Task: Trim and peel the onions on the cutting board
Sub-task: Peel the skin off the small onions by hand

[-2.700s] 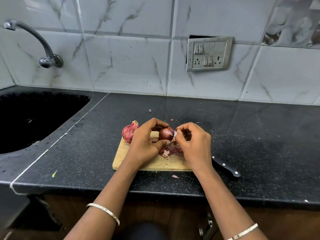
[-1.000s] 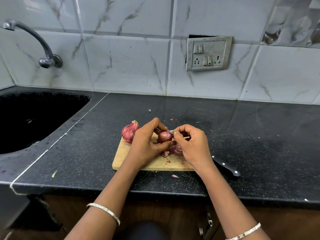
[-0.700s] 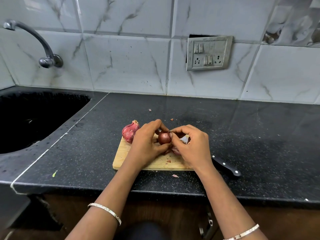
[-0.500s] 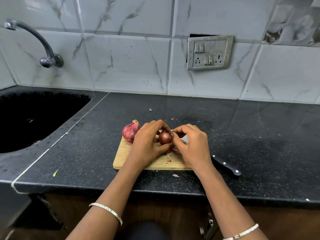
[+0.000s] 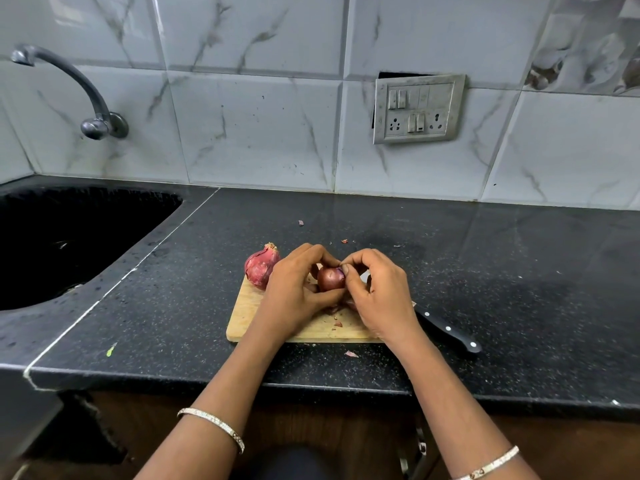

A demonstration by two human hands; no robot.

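my left hand (image 5: 294, 292) grips small onion (image 5: 330, 278) over cutting board (image 5: 249, 317), my right hand (image 5: 377, 292) pinches its skin; unpeeled onion (image 5: 260, 266) on board's left corner, knife (image 5: 448, 329) right

You have soft, even light here — bright on the marble-look wall tiles (image 5: 256, 133), dimmer toward the sink basin (image 5: 69, 244) at 9 o'clock, which reads almost black. The black countertop (image 5: 519, 271) carries a faint sheen near 1 o'clock. Wide-angle bending curves the tile lines at the edges — your hands show crisp at centre, with only weak shadows beneath them.
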